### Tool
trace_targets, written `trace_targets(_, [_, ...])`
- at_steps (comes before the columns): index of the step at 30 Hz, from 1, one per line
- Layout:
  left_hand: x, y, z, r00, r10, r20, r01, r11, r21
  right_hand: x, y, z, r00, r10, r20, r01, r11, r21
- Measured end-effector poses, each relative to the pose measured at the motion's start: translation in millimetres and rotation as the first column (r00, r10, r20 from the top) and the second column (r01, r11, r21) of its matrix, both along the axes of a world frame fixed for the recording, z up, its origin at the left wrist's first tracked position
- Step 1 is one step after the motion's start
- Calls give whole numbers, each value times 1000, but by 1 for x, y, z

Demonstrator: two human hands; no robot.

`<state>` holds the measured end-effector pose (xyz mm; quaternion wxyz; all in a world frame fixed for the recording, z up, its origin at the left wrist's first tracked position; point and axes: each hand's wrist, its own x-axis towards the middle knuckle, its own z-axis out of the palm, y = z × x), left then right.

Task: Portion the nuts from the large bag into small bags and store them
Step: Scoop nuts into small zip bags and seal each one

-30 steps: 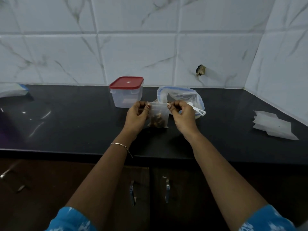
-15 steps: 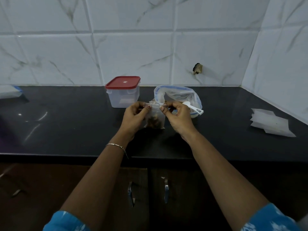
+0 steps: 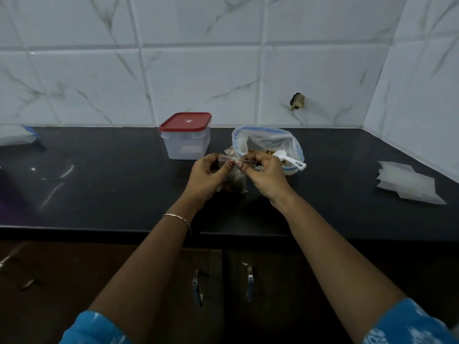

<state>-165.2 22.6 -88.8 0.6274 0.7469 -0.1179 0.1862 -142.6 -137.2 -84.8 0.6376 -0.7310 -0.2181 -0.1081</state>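
Observation:
A small clear bag with brown nuts at its bottom hangs between my hands above the black counter. My left hand pinches the left part of its top strip, and my right hand pinches the right part, thumbs nearly meeting at the middle. Just behind them the large clear bag with a blue zip rim stands open, nuts inside. A white scoop lies in its mouth, handle pointing right.
A clear tub with a red lid stands left of the large bag, near the tiled wall. A pile of flat small bags lies at the right. Another plastic bag sits at the far left. Cupboard doors lie below the counter edge.
My hands have drawn closer together along the small bag's top strip, the thumbs now almost touching at its middle. The bag has stayed in the same spot.

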Motion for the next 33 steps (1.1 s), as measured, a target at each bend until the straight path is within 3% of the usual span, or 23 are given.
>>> trace_targets(4, [1, 1, 0, 1000, 12, -17, -12, 1000, 28, 1, 1, 1, 999, -45, -5, 45, 999, -20])
trace_targets(9, [2, 4, 0, 997, 73, -3, -73, 997, -4, 3, -4, 0, 987, -157, -32, 159, 980, 119])
trace_targets(14, [-4, 10, 3, 994, 104, -20, -105, 993, -46, 2, -3, 2, 994, -109, -32, 112, 983, 147])
trace_targets(20, [-13, 42, 2, 989, 120, -81, -127, 989, -81, 4, 21, 4, 994, -107, -33, 109, 991, 78])
trace_targets(24, [-15, 74, 8, 944, 300, -135, -319, 936, -150, 11, 44, 1, 984, -170, -43, 172, 984, 47])
trace_targets(28, [-13, 115, 18, 861, 470, -194, -498, 857, -132, 19, 46, -7, 988, -125, -93, 115, 987, -112])
trace_targets(33, [7, 133, 19, 834, 495, -244, -534, 835, -130, 23, 50, -15, 988, -124, -93, 97, 963, -252])
